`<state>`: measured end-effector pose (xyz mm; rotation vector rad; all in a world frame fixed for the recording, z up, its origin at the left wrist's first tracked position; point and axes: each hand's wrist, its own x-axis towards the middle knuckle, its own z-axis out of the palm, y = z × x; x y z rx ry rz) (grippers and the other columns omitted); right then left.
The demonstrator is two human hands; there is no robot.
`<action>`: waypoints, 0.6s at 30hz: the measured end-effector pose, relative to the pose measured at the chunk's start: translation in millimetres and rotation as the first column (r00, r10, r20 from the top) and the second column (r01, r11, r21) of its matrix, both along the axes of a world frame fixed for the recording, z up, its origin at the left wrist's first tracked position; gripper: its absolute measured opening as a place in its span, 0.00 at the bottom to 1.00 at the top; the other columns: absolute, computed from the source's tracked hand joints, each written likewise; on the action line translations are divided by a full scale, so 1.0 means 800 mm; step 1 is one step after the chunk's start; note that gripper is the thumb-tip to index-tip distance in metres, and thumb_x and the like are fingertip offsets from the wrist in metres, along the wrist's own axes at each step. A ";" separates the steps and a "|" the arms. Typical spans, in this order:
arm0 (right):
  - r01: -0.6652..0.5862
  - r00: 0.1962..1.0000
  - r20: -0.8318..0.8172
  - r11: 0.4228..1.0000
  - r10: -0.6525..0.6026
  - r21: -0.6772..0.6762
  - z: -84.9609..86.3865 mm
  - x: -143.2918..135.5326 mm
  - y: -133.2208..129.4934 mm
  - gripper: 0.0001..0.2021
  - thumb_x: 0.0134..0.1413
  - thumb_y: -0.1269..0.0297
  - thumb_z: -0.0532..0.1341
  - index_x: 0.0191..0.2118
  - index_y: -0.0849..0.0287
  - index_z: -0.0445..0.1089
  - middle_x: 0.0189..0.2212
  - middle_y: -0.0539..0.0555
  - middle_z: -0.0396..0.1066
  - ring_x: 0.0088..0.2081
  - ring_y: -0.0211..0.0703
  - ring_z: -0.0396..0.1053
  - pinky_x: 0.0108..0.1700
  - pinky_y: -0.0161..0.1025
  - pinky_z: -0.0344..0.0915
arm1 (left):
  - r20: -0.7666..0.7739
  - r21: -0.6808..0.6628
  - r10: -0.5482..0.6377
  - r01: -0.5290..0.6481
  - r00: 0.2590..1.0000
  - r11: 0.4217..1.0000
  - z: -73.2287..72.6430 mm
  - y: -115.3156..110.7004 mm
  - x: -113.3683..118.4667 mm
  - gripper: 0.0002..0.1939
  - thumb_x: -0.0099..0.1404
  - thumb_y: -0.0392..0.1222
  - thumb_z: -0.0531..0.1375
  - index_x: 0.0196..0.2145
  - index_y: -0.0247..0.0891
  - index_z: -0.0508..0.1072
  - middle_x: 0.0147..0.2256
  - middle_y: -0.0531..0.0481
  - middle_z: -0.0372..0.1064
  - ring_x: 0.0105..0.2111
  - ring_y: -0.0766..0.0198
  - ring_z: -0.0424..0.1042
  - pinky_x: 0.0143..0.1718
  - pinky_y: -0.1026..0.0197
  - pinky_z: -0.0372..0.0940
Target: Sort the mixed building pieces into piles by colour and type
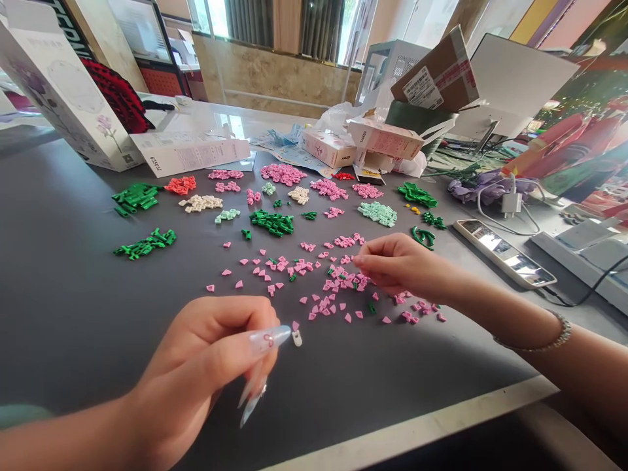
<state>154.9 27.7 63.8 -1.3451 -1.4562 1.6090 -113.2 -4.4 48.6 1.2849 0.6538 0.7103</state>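
My left hand (216, 366) is closed in a pinch above the near part of the table, its long pale thumbnail pointing right. Just past that nail is a small white piece (297, 338) with a dark hole; I cannot tell whether it touches the nail or lies on the table. A pink piece (295, 325) lies right beside it. My right hand (397, 261) reaches in from the right, fingers pinched together over the scattered pink pieces (346, 278). What its fingertips hold, if anything, is hidden. A few green bits (371, 308) lie among the pink ones.
Sorted piles of building pieces spread behind: dark green (272, 222), pink (283, 174), mint (377, 213), cream (201, 203) and coral (180, 185). Printed boxes (196, 154) stand farther back. At right are a phone (504, 254), a power strip (579, 261) and cables.
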 end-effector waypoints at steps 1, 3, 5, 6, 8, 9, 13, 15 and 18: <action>-0.040 0.999 0.006 0.999 0.040 -0.005 -0.001 -0.001 0.003 0.17 0.53 0.58 0.63 0.20 0.60 0.59 0.16 0.41 0.45 0.17 0.26 0.40 0.16 0.28 0.39 | 0.003 -0.006 -0.001 0.001 1.000 1.000 0.000 0.000 0.000 0.17 0.62 0.42 0.56 0.17 0.38 0.65 0.17 0.57 0.62 0.19 0.72 0.58 0.20 0.69 0.54; -0.096 0.995 -0.023 0.995 0.095 -0.020 -0.001 -0.002 0.008 0.13 0.53 0.58 0.62 0.26 0.61 0.65 0.16 0.41 0.49 0.16 0.26 0.42 0.16 0.29 0.41 | 0.010 -0.020 -0.003 0.003 1.000 1.000 0.001 -0.001 -0.001 0.16 0.62 0.42 0.56 0.17 0.38 0.66 0.17 0.57 0.62 0.19 0.72 0.58 0.19 0.69 0.53; -0.108 0.993 -0.040 0.994 0.107 -0.018 -0.001 -0.004 0.012 0.08 0.53 0.61 0.61 0.33 0.62 0.68 0.19 0.43 0.55 0.17 0.27 0.46 0.17 0.30 0.45 | 0.007 -0.024 0.001 -0.001 1.000 1.000 0.003 -0.003 -0.001 0.16 0.61 0.42 0.56 0.17 0.38 0.66 0.17 0.57 0.63 0.19 0.72 0.58 0.19 0.69 0.54; -0.102 0.994 -0.033 0.995 0.101 -0.007 -0.001 -0.005 0.014 0.07 0.53 0.64 0.60 0.35 0.63 0.69 0.20 0.44 0.57 0.17 0.27 0.48 0.17 0.30 0.46 | 0.006 -0.025 0.006 -0.006 1.000 1.000 0.003 -0.003 -0.002 0.16 0.61 0.42 0.56 0.17 0.38 0.66 0.17 0.57 0.63 0.19 0.72 0.58 0.20 0.69 0.54; -0.083 0.996 0.029 0.996 0.082 0.024 0.001 -0.008 0.018 0.07 0.54 0.68 0.57 0.37 0.63 0.70 0.20 0.45 0.57 0.18 0.28 0.49 0.18 0.31 0.48 | 0.011 -0.022 0.009 -0.009 1.000 1.000 0.004 -0.003 -0.002 0.16 0.61 0.42 0.56 0.17 0.38 0.65 0.17 0.57 0.63 0.18 0.72 0.58 0.20 0.69 0.54; -0.073 0.993 0.102 0.996 0.067 0.054 0.003 -0.009 0.020 0.07 0.54 0.71 0.55 0.36 0.63 0.70 0.19 0.44 0.55 0.18 0.29 0.49 0.19 0.32 0.47 | 0.012 -0.026 0.008 -0.008 1.000 1.000 0.004 -0.003 -0.002 0.16 0.61 0.41 0.56 0.17 0.38 0.65 0.17 0.57 0.63 0.18 0.72 0.58 0.20 0.69 0.53; -0.172 0.834 0.551 0.939 -0.022 0.299 0.011 -0.017 0.024 0.12 0.53 0.75 0.51 0.32 0.62 0.73 0.15 0.44 0.53 0.18 0.30 0.48 0.21 0.34 0.47 | 0.016 -0.049 0.012 -0.011 1.000 0.999 0.004 -0.002 -0.001 0.16 0.61 0.41 0.56 0.17 0.38 0.66 0.17 0.56 0.63 0.18 0.72 0.58 0.20 0.68 0.54; -0.280 0.732 0.680 0.888 -0.048 0.364 0.014 -0.020 0.025 0.10 0.54 0.72 0.55 0.33 0.61 0.75 0.15 0.44 0.55 0.18 0.30 0.48 0.23 0.35 0.47 | 0.018 -0.058 0.018 -0.017 1.000 0.998 0.004 -0.001 0.001 0.16 0.61 0.41 0.57 0.17 0.38 0.66 0.17 0.55 0.63 0.18 0.71 0.58 0.20 0.67 0.54; -0.371 0.641 0.765 0.850 -0.057 0.374 0.018 -0.026 0.026 0.07 0.51 0.64 0.63 0.33 0.60 0.77 0.14 0.43 0.56 0.18 0.30 0.48 0.25 0.35 0.49 | 0.015 -0.053 0.024 -0.024 1.000 0.998 0.003 -0.002 0.001 0.16 0.60 0.42 0.57 0.16 0.38 0.65 0.16 0.55 0.62 0.18 0.71 0.58 0.19 0.67 0.54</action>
